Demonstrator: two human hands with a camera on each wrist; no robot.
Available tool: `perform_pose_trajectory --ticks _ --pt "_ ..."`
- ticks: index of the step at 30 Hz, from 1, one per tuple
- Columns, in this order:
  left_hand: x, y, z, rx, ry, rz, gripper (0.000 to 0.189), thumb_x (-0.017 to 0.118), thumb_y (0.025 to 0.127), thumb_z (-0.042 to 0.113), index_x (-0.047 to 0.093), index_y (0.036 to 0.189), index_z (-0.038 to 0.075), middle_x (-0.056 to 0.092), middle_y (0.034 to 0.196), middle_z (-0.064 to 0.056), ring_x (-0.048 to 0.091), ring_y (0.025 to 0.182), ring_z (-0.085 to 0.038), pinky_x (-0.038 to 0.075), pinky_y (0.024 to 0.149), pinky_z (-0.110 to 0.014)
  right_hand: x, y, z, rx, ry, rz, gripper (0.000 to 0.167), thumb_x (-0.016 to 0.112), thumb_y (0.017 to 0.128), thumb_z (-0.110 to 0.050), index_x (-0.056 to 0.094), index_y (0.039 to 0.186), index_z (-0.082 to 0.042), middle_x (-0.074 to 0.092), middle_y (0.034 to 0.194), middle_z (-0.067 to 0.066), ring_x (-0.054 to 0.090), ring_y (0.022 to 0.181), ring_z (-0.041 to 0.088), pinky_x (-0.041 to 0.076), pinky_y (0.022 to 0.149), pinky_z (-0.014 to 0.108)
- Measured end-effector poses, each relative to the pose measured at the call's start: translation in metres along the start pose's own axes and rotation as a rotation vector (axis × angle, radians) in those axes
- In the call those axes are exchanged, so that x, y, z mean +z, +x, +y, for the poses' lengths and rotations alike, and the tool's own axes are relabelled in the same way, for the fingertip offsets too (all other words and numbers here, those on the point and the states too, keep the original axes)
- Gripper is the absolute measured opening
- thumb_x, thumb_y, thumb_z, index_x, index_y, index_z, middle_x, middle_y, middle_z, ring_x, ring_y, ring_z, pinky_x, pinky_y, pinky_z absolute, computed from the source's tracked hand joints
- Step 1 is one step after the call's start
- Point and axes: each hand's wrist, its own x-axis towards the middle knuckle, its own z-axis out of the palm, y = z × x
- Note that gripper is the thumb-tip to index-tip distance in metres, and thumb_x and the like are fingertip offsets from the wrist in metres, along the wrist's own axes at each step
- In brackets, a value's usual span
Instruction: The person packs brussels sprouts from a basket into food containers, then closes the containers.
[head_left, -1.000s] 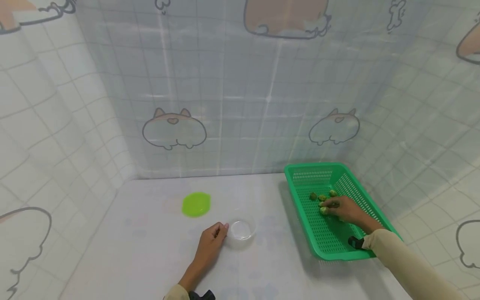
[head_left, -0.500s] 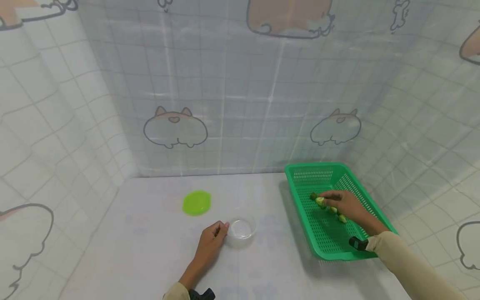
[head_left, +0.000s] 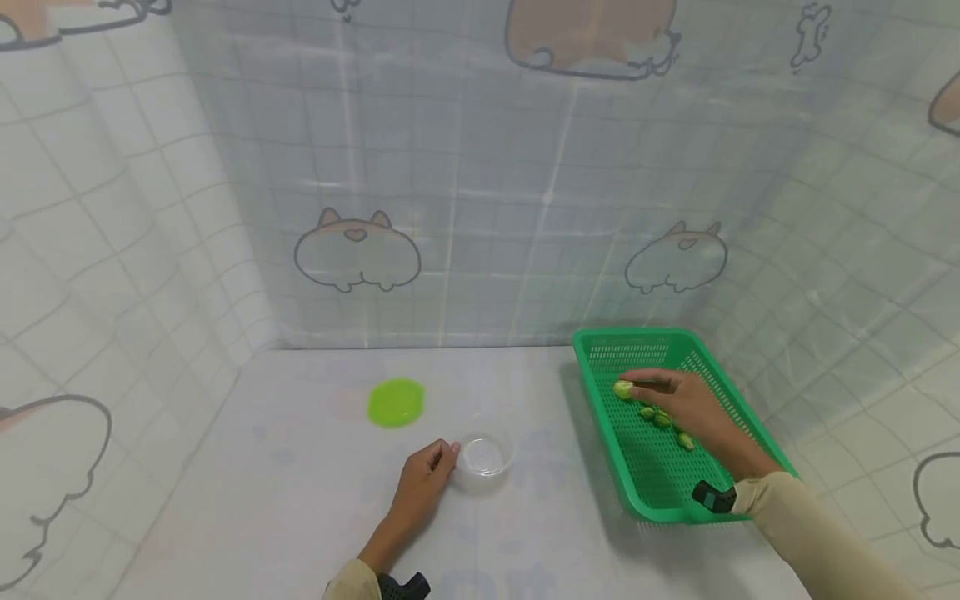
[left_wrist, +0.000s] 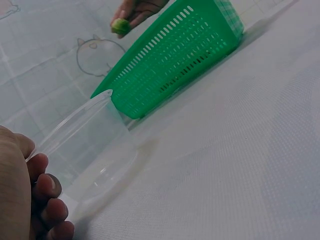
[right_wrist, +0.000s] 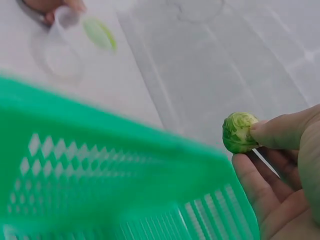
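Observation:
In the head view my right hand [head_left: 681, 406] pinches a Brussels sprout [head_left: 622, 389] between thumb and fingertips, over the back left of the green basket [head_left: 611, 454]. Its pale, leafy side faces the camera in the right wrist view, where the sprout [right_wrist: 239, 132] is level with the basket's rim. Several more sprouts [head_left: 662, 421] lie on the basket floor, partly covered by the hand. My left hand [head_left: 422, 485] grips the near-left rim of a round clear plastic container [head_left: 483, 462], its other fingers curled beside the wall in the left wrist view. The container stands upright with nothing visible inside.
A lime-green lid [head_left: 396, 403] lies flat on the white table [head_left: 300, 500], behind and left of the container. Tiled-pattern curtains [head_left: 480, 275] with dog drawings close off the back and both sides. The basket's tall slotted wall [left_wrist: 170, 55] stands right of the container.
My right hand has picked up a sprout and raised it, moving left and toward the back of the basket. My left hand stays on the container.

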Motion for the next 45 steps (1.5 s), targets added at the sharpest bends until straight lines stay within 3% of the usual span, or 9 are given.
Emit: perform_pose_trajectory --ticks 4,6,10,15,22,27,38,45 --pt "0.0 0.0 0.001 0.007 -0.007 -0.003 0.045 0.052 0.102 0.052 0.059 0.078 0.015 0.053 0.067 0.006 0.049 0.065 -0.012 0.04 0.058 -0.025 0.016 0.002 -0.014 -0.05 0.089 -0.023 0.033 0.071 0.096 -0.032 0.071 0.124 -0.016 0.07 0.123 0.006 0.069 0.1 0.016 0.053 0.074 0.032" --pt "0.0 0.0 0.001 0.011 -0.008 -0.001 0.044 0.052 0.103 0.051 0.059 0.078 0.015 0.052 0.067 0.006 0.048 0.065 -0.011 0.04 0.058 -0.025 0.024 0.004 -0.021 -0.084 0.124 -0.04 0.031 0.071 0.096 -0.027 0.071 0.123 -0.013 0.071 0.121 0.009 0.07 0.099 0.018 0.055 0.074 0.034" --pt "0.0 -0.001 0.002 0.009 0.003 0.0 0.043 0.051 0.103 0.052 0.058 0.078 0.017 0.051 0.066 0.006 0.047 0.064 -0.01 0.039 0.058 -0.024 0.041 0.007 -0.033 -0.102 0.188 -0.101 0.03 0.072 0.095 -0.022 0.071 0.123 -0.011 0.07 0.123 0.01 0.069 0.107 0.015 0.055 0.09 0.037" --pt "-0.001 -0.002 0.006 -0.001 0.017 -0.014 0.045 0.045 0.104 0.055 0.056 0.08 0.019 0.049 0.066 0.005 0.046 0.062 -0.011 0.038 0.056 -0.025 0.063 0.007 -0.046 -0.087 0.216 -0.167 0.029 0.072 0.095 -0.019 0.071 0.122 -0.009 0.07 0.122 0.011 0.068 0.107 0.015 0.055 0.087 0.031" --pt "-0.001 -0.001 0.005 -0.006 0.026 -0.02 0.047 0.042 0.104 0.057 0.056 0.081 0.019 0.05 0.066 0.006 0.046 0.061 -0.01 0.038 0.056 -0.025 0.094 0.01 -0.056 -0.133 0.218 -0.22 0.026 0.07 0.095 -0.009 0.071 0.121 -0.004 0.069 0.121 0.015 0.07 0.104 0.022 0.056 0.085 0.031" --pt "-0.001 -0.001 0.005 0.012 0.023 -0.009 0.047 0.043 0.103 0.058 0.057 0.079 0.019 0.05 0.065 0.006 0.046 0.06 -0.01 0.037 0.055 -0.024 0.116 0.011 -0.068 -0.115 0.199 -0.231 0.023 0.07 0.094 -0.007 0.073 0.118 -0.006 0.07 0.119 0.013 0.07 0.105 0.024 0.056 0.084 0.03" --pt "-0.001 0.0 0.004 0.005 -0.004 -0.015 0.05 0.045 0.102 0.058 0.058 0.077 0.016 0.05 0.064 0.005 0.048 0.062 -0.011 0.037 0.056 -0.024 0.157 0.021 -0.082 -0.046 0.112 -0.188 0.019 0.073 0.093 -0.011 0.076 0.112 -0.013 0.073 0.112 0.002 0.07 0.101 0.019 0.057 0.085 0.035" --pt "-0.003 -0.001 0.005 0.0 -0.017 -0.036 0.047 0.047 0.103 0.054 0.059 0.079 0.016 0.051 0.065 0.005 0.049 0.063 -0.012 0.039 0.056 -0.024 0.175 0.027 -0.08 -0.089 0.055 -0.182 0.019 0.071 0.093 -0.007 0.075 0.112 -0.008 0.073 0.109 0.003 0.07 0.101 0.019 0.056 0.084 0.035"
